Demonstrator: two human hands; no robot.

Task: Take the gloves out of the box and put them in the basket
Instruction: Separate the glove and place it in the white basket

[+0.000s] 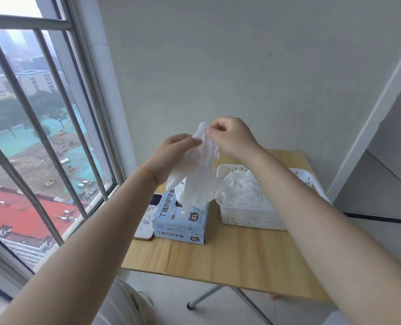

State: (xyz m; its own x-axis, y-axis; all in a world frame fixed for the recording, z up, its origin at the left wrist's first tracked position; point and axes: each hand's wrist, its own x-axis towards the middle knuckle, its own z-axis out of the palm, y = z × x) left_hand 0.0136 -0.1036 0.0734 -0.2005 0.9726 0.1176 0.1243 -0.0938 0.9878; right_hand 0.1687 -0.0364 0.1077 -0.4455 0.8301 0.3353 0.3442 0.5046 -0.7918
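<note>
A white glove (pixel 200 174) hangs in the air above the light-blue glove box (pixel 183 221), its fingers dangling down over the box's top opening. My left hand (pixel 173 153) grips the glove near its cuff from the left. My right hand (pixel 232 137) pinches the cuff's top edge from the right. The white perforated basket (pixel 248 216) stands just right of the box and holds a heap of white gloves (pixel 241 191).
Box and basket sit on a small wooden folding table (pixel 230 261). A phone (pixel 147 216) lies left of the box at the table's edge. A barred window (pixel 42 137) runs along the left; a wall stands behind and a white ledge (pixel 377 188) to the right.
</note>
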